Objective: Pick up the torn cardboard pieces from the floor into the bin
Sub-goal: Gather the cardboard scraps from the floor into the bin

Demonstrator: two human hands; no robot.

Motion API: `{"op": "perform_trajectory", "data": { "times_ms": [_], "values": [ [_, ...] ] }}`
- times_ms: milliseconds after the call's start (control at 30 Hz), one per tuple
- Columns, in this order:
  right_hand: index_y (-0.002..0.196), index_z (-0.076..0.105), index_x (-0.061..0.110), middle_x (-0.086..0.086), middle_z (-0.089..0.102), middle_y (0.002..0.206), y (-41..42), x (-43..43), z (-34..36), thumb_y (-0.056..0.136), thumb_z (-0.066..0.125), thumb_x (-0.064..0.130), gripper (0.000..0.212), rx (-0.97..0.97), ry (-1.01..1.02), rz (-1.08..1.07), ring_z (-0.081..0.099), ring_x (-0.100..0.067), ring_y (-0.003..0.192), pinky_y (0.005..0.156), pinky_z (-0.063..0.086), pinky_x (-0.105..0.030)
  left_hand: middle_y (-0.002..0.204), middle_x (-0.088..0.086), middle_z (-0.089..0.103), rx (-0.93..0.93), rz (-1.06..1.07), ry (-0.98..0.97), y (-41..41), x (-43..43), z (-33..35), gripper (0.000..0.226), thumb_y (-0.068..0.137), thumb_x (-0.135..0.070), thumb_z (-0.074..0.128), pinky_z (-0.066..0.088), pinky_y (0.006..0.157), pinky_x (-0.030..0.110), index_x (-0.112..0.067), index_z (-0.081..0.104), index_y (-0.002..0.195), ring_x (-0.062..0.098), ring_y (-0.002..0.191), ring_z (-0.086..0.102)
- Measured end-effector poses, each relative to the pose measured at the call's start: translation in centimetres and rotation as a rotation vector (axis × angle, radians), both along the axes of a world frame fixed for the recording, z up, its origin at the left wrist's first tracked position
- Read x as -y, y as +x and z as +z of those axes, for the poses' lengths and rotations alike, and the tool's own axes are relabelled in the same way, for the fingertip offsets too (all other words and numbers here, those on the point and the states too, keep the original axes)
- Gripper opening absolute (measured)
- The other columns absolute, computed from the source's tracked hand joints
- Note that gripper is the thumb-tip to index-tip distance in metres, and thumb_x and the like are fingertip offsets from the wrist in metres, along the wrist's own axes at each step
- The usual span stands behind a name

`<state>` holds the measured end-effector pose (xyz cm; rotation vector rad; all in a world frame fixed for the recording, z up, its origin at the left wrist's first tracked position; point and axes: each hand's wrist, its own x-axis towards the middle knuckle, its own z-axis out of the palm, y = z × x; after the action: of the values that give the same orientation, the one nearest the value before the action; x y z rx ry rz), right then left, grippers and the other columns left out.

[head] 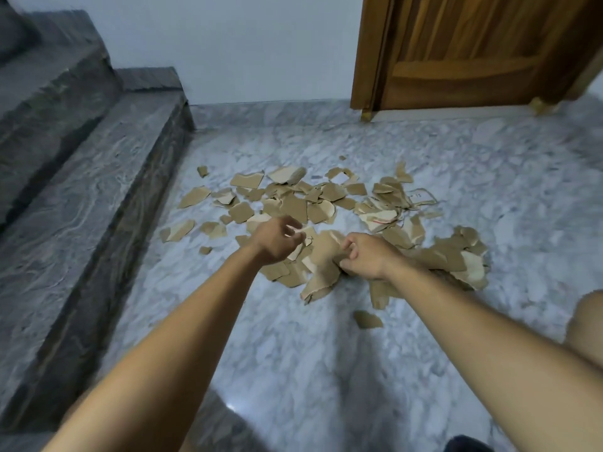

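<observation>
Several torn brown cardboard pieces [295, 203] lie scattered over the marble floor [293, 353] in the middle of the view. My right hand [367, 257] grips a large torn cardboard piece [321, 265] that hangs from its curled fingers above the near edge of the pile. My left hand [277, 239] is just left of it, fingers curled, pinching a small pale cardboard scrap [298, 232]. No bin is in view.
Dark grey stone stairs [81, 177] rise along the left. A wooden door [473, 50] stands at the back right in a white wall. A lone cardboard scrap [367, 319] lies nearer me. My knee [587, 324] shows at the right edge.
</observation>
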<state>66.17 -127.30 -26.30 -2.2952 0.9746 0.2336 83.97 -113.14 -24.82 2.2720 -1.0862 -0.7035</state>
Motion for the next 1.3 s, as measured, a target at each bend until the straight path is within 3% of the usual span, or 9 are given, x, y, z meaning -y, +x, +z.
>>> {"op": "perform_trajectory", "data": {
  "times_ms": [167,433,600,733,867,1000,1133,1200,1300],
  "values": [
    [0.115,0.061,0.029,0.0,0.066,0.108,-4.2,3.1,-3.8,0.083,0.074,0.035,0.035,-0.033,0.006,-0.027,0.064,-0.023,0.101,0.091,0.054,-0.038,0.121,0.004,0.068,-0.027,-0.062,0.075,-4.0,4.7,-3.7,0.04,0.094,-0.039,0.06,0.043,0.085,0.026,-0.017,0.061,0.128,0.021,0.109,0.063],
    [0.122,0.057,0.032,0.002,0.063,0.121,-10.5,7.4,-9.2,0.081,0.072,0.037,0.044,-0.247,0.109,0.07,0.063,-0.024,0.104,0.09,0.055,-0.04,0.123,0.009,0.065,-0.086,-0.04,0.263,-9.8,10.4,-9.5,0.044,0.09,-0.039,0.064,0.048,0.09,0.029,-0.018,0.059,0.128,0.026,0.111,0.062],
    [0.132,0.054,0.027,-0.004,0.061,0.127,-10.1,7.7,-11.1,0.082,0.073,0.035,0.054,-0.327,0.119,0.144,0.063,-0.028,0.105,0.086,0.057,-0.038,0.123,0.01,0.065,-0.101,0.029,0.339,-9.3,11.1,-10.7,0.049,0.088,-0.04,0.067,0.048,0.09,0.032,-0.017,0.056,0.129,0.027,0.111,0.061],
    [0.125,0.053,0.021,-0.006,0.057,0.133,-8.0,6.0,-15.3,0.086,0.07,0.032,0.044,-0.298,0.052,0.211,0.058,-0.031,0.113,0.093,0.052,-0.041,0.123,0.013,0.063,-0.062,0.115,0.326,-8.2,10.5,-14.1,0.053,0.085,-0.039,0.069,0.045,0.089,0.031,-0.014,0.054,0.129,0.028,0.113,0.059],
    [0.13,0.047,0.019,-0.007,0.033,0.145,-7.3,3.5,-20.3,0.09,0.061,0.008,0.044,-0.322,-0.029,0.215,0.041,-0.035,0.128,0.094,0.048,-0.048,0.132,0.017,0.048,0.036,0.13,0.386,-7.2,9.4,-19.0,0.071,0.079,-0.046,0.067,0.046,0.098,0.049,-0.017,0.042,0.138,0.039,0.119,0.051],
    [0.118,0.047,0.016,-0.01,0.041,0.132,-6.6,1.9,-23.5,0.087,0.056,-0.002,0.036,-0.216,-0.132,0.09,0.037,-0.034,0.126,0.092,0.048,-0.046,0.134,0.015,0.045,0.143,0.14,0.429,-5.5,9.1,-21.8,0.061,0.082,-0.051,0.057,0.047,0.094,0.054,-0.019,0.047,0.133,0.04,0.118,0.048],
    [0.115,0.052,0.011,-0.013,0.057,0.117,-6.5,1.7,-24.5,0.09,0.064,0.009,0.028,-0.242,-0.047,-0.046,0.057,-0.033,0.11,0.087,0.053,-0.044,0.117,0.014,0.05,0.363,-0.087,0.437,-4.2,7.6,-24.1,0.081,0.084,-0.076,0.031,0.045,0.065,0.043,-0.01,0.041,0.13,0.035,0.097,0.048],
    [0.109,0.056,0.014,-0.013,0.062,0.111,-6.5,1.7,-23.9,0.091,0.064,0.014,0.019,-0.277,-0.008,-0.037,0.063,-0.033,0.098,0.082,0.056,-0.044,0.119,0.013,0.049,0.395,-0.143,0.357,-3.7,7.2,-24.1,0.076,0.086,-0.067,0.045,0.047,0.064,0.041,-0.009,0.037,0.134,0.035,0.096,0.049],
    [0.084,0.064,0.024,-0.004,0.065,0.093,-6.5,2.4,-22.6,0.092,0.068,0.027,0.009,-0.265,0.08,0.003,0.064,-0.023,0.08,0.071,0.052,-0.032,0.106,0.021,0.061,0.149,-0.001,0.274,-3.4,7.8,-22.7,0.075,0.079,-0.053,0.07,0.048,0.067,0.04,-0.012,0.035,0.131,0.042,0.09,0.062]
  ]
}}
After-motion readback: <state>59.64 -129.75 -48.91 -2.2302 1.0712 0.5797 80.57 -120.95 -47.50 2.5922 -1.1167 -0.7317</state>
